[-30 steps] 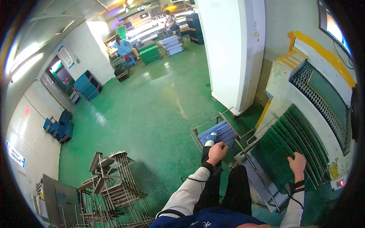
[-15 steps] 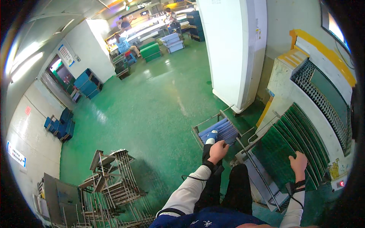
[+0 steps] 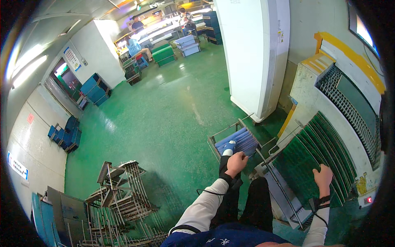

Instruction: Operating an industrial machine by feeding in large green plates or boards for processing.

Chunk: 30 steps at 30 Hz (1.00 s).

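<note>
My right hand [image 3: 323,178] is at the right, its thumb and fingers closed at the edge of a thin green panel [image 3: 293,171]. Several such panels stand side by side in a metal-wire rack [image 3: 284,191]. My left hand [image 3: 236,163] is above my leg, its fingers curled in toward the palm. Whatever it may hold is hidden. Just past that hand, a wire-framed basket [image 3: 211,142] on the floor carries several blue rolls or rods [image 3: 247,140]. A cord runs from the band at each wrist.
Beside the green panels stands a pale machine [image 3: 304,92] with a metal grid. A tall white cabinet [image 3: 255,57] rises ahead. Stacked metal racks [image 3: 123,189] are at the lower left. Blue bins [image 3: 95,89] line the left wall; people sit at lit benches far off.
Both my hands keep their places. A teal upright shape has appeared at the lower left edge, behind the grey panels. A distant person at the benches has shifted slightly.
</note>
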{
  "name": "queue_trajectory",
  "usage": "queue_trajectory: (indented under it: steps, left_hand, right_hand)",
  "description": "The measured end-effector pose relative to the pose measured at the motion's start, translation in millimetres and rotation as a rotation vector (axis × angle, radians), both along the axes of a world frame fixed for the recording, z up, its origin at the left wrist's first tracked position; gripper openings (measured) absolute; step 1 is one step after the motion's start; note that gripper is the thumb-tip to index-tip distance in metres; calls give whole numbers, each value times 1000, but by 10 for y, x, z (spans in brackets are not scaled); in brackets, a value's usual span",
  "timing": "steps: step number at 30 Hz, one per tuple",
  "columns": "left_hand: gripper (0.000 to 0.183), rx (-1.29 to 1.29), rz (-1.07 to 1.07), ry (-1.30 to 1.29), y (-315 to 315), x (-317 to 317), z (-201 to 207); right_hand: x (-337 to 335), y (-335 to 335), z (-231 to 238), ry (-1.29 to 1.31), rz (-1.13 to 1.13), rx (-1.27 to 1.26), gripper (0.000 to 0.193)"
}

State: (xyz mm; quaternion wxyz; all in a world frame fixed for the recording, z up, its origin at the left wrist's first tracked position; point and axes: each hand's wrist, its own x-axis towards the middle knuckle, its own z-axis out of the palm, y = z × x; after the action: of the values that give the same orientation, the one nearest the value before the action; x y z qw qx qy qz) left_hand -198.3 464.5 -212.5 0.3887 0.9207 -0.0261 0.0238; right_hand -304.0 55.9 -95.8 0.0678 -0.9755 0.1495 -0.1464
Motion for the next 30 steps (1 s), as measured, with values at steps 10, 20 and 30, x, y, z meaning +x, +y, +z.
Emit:
queue_trajectory:
  steps: [10,20,30]
  left_hand:
    - [27,17,12,-29,-1,13,-64]
    - [28,-8,11,3,-6,0,0]
    - [27,4,10,8,-3,-35,75]
  right_hand:
    - [30,-47,-58,65,-23,-31,40]
    - [28,-66,-80,19,1,-50,39]
    - [-13,160,197,160,-69,4,44]
